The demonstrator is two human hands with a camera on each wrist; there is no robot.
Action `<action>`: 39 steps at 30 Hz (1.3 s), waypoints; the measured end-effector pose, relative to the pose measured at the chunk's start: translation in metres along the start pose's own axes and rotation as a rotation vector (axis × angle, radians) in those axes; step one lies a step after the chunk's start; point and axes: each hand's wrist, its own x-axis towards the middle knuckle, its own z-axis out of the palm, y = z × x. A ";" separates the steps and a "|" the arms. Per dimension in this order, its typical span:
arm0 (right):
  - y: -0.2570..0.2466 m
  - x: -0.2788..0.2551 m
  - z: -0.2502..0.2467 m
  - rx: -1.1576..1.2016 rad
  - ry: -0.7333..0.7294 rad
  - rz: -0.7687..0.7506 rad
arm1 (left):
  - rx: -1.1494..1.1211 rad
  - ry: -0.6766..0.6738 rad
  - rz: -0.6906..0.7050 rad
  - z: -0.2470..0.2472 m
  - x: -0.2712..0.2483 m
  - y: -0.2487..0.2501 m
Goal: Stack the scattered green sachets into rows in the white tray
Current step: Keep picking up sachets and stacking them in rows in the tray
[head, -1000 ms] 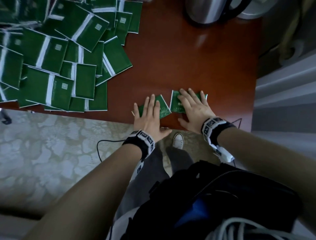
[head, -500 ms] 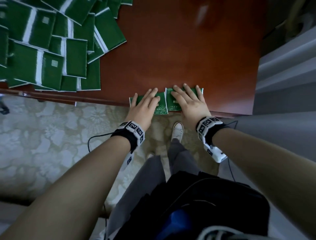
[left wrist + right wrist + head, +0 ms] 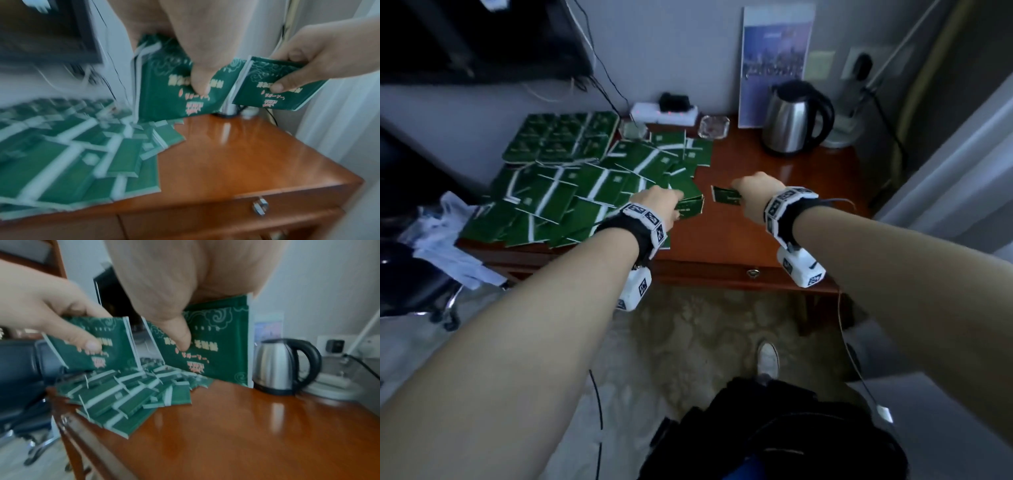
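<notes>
while raised, both hands [image 3: 702, 202] pinch green sachets [image 3: 690, 208].

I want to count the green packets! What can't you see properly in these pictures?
- Left hand's bundle: thumb covers it, count unclear.
- Scattered sachets: left wrist view, motion-blurred.
- White tray: head view, sachets cover it, rim indistinct.
- Right hand's fingers: head view, behind the right hand.

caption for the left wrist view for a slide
Left hand and right hand each pinch a green sachet above the wooden table.
</notes>
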 end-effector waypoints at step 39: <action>-0.288 0.356 -0.063 -0.127 -0.088 -0.130 | 0.010 -0.079 -0.127 -0.017 0.139 -0.424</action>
